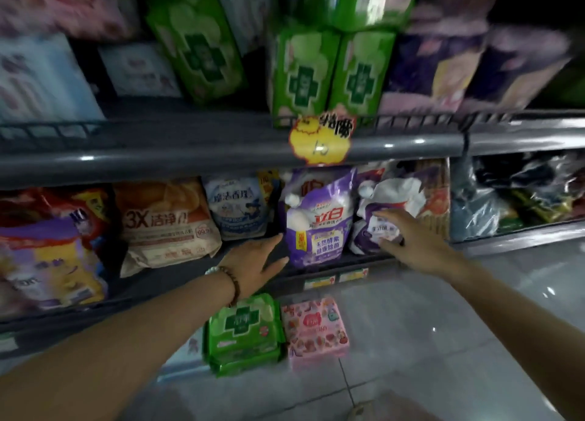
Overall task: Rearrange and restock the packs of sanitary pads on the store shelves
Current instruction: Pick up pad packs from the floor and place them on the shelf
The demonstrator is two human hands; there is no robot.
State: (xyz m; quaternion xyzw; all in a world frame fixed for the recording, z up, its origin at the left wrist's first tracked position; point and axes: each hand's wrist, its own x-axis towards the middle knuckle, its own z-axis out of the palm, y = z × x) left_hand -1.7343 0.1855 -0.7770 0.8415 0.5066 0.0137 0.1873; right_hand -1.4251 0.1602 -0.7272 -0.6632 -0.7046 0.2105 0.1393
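Green pad packs (pixel 329 75) with a dark cross stand on the upper shelf, with purple packs (pixel 443 69) to their right. On the floor lie a stack of green pad packs (pixel 243 335) and a pink pack (pixel 315 328). My left hand (pixel 256 262), fingers apart, reaches into the lower shelf just left of a purple detergent pouch (pixel 319 221). My right hand (pixel 411 240) is spread, its fingertips on a white and purple pouch (pixel 386 211) to the right. Neither hand holds anything.
The lower shelf (pixel 190 262) holds an orange bag (pixel 164 221), a pale blue bag (pixel 237 208) and a multicoloured bag (pixel 50 246) on the left. A yellow price tag (pixel 321 142) hangs on the grey shelf rail. Bagged goods (pixel 519 192) lie at the right. Pale floor tiles (pixel 443 325) stretch below.
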